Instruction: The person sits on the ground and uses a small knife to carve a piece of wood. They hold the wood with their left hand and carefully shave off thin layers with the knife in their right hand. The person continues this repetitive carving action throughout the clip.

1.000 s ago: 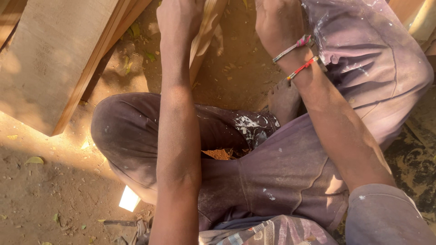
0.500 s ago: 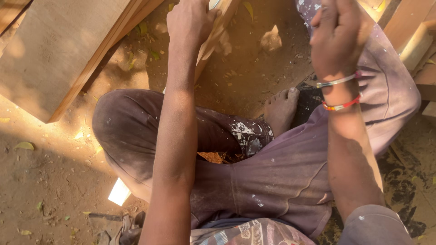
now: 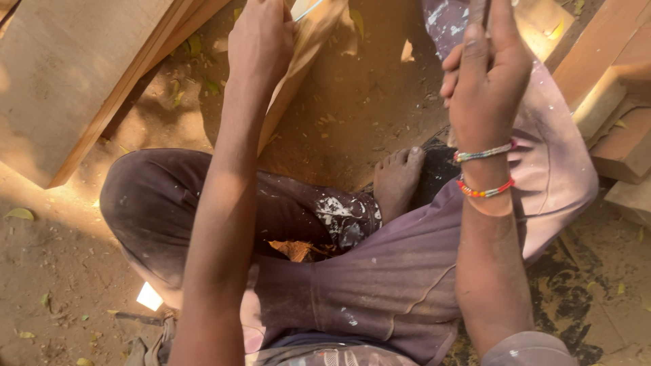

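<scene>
L hand (image 3: 261, 44) is clamped on the slanted wood strip (image 3: 305, 47) w/ bare foot (image 3: 397, 179) below; R hand (image 3: 485, 81), fingers half-curled, grips a part-hidden tool, so a slip could nick the toes.

The person is sitting cross-legged, one bare foot (image 3: 397, 179) showing between the knees. The left arm is stretching straight forward, the left hand (image 3: 260, 42) curling its grip closed, knuckles up, fingers tucked under. The right forearm is rising upright, the right hand (image 3: 485, 81) showing its back, fingers folding loosely toward the palm, two beaded bracelets (image 3: 483, 171) circling the wrist
</scene>
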